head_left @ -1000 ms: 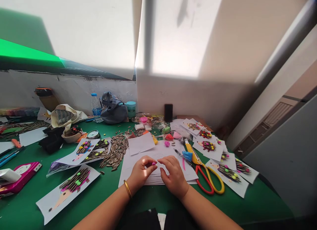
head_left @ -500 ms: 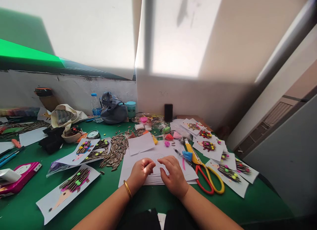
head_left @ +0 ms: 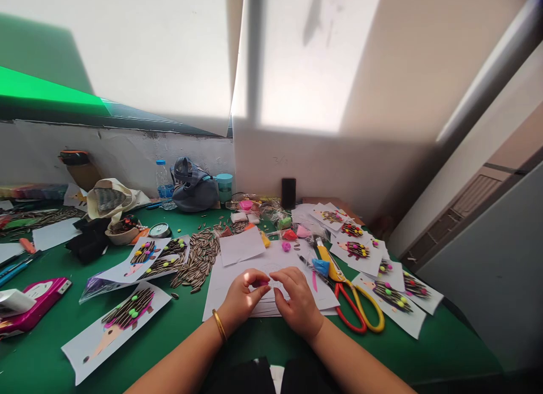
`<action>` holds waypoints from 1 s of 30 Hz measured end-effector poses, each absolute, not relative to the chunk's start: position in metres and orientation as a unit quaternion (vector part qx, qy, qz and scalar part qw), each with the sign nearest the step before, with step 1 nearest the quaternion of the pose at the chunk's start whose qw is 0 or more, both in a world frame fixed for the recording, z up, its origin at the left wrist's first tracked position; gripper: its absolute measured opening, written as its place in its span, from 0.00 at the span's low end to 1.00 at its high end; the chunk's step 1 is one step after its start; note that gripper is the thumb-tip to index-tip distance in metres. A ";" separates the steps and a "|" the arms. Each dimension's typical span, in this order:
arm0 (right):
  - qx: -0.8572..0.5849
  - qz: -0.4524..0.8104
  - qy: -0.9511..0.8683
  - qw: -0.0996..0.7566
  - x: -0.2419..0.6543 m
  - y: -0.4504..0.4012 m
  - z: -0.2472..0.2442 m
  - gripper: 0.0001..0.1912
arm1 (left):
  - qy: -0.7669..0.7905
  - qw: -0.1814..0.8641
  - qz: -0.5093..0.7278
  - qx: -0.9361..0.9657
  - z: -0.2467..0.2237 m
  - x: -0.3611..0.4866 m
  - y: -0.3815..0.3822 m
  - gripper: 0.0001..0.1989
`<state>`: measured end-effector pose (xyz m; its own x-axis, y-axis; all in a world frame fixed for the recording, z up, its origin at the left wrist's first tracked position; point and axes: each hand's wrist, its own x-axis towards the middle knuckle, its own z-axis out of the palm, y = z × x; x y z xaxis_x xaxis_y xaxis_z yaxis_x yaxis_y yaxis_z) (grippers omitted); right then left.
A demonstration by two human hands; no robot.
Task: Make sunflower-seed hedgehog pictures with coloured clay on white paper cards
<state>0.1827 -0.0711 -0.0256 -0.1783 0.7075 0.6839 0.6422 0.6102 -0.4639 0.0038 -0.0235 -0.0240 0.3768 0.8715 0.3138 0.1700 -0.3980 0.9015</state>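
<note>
My left hand (head_left: 245,295), with a gold bangle at the wrist, is closed in a pinch on a small piece of pink clay (head_left: 263,282) above the white paper sheets (head_left: 216,292). Facing it, my right hand (head_left: 299,301) has its thumb and fingers apart and curved, with nothing visible between them. A faint drawing shows on the paper behind the hands. A pink clay lump (head_left: 286,246) and a pink strip (head_left: 314,281) lie on the sheets. A blank paper piece (head_left: 241,247) rests near the top left of the stack.
Striped seeds (head_left: 199,258) are heaped left of the paper. Large scissors (head_left: 345,281) with red and yellow handles lie at the right, beside a blue clay packet (head_left: 321,266). Hedgehog cards (head_left: 123,326) lie on both sides. A phone (head_left: 288,193) stands at the back.
My left fingers have shifted and opened slightly around the pink piece, which now shows between them. My right hand has hardly moved.
</note>
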 end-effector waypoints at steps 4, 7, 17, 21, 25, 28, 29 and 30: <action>-0.440 0.041 -0.769 0.461 0.183 -0.072 -0.025 0.21 | 0.354 0.461 0.394 0.712 -0.024 0.005 -0.024 0.14; -0.439 0.038 -0.768 0.465 0.183 -0.072 -0.025 0.21 | 0.371 0.451 0.384 0.715 -0.024 0.003 -0.025 0.14; -0.435 0.037 -0.770 0.465 0.182 -0.071 -0.023 0.22 | 0.328 0.391 0.439 0.739 -0.027 0.003 -0.022 0.10; -0.435 0.032 -0.771 0.464 0.182 -0.072 -0.023 0.21 | 0.369 0.410 0.391 0.737 -0.028 0.003 -0.022 0.13; -0.434 0.030 -0.771 0.464 0.182 -0.072 -0.023 0.22 | 0.353 0.391 0.427 0.735 -0.029 0.002 -0.022 0.10; -0.437 0.035 -0.768 0.467 0.182 -0.072 -0.022 0.22 | 0.339 0.396 0.454 0.723 -0.030 0.002 -0.023 0.12; -0.438 0.037 -0.767 0.468 0.182 -0.073 -0.022 0.22 | 0.340 0.397 0.453 0.722 -0.030 0.002 -0.023 0.12; -0.438 0.039 -0.767 0.468 0.182 -0.073 -0.023 0.22 | 0.343 0.395 0.451 0.723 -0.029 0.002 -0.024 0.12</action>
<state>0.1819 -0.0726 -0.0226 -0.1783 0.7083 0.6831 0.6354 0.6129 -0.4697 0.0023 -0.0237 -0.0293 0.3583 0.8524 0.3808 0.1411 -0.4527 0.8804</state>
